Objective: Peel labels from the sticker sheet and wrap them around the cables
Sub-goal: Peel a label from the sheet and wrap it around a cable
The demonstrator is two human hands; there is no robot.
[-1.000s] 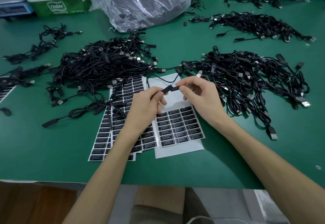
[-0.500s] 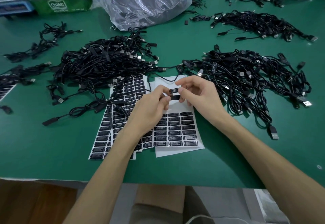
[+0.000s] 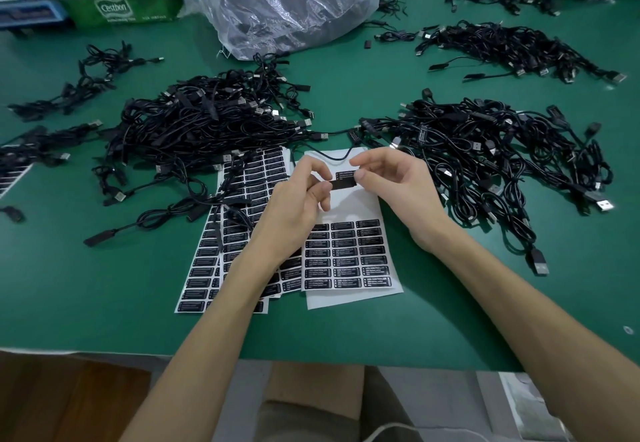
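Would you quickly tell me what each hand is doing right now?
Left hand: pinches the cable's black controller block.
Right hand: pinches the label against that block.

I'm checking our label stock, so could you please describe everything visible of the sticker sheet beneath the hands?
The sticker sheet is white backing paper lying flat on the table. Its upper half is bare; the lower half carries rows of black labels with white print. A black cable crosses its top edge, and the left hand hides its left side.
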